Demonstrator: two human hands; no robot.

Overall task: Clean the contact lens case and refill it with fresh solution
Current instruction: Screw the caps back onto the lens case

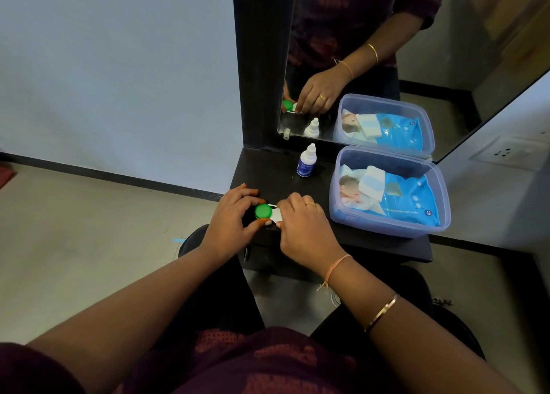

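A white contact lens case (275,214) lies near the front left edge of a small black shelf (372,246). Its left well carries a green cap (263,211). My left hand (230,215) curls around that green cap, thumb and fingers touching its sides. My right hand (303,222) covers the right half of the case and hides what is under it. A small white solution bottle (306,161) with a blue label stands upright, capped, farther back on the shelf.
A clear plastic tub (440,203) holding a blue pack of baby wet wipes (395,198) fills the shelf's right side. A mirror (416,51) stands behind and reflects the hands, bottle and tub. The shelf ends just left of the case.
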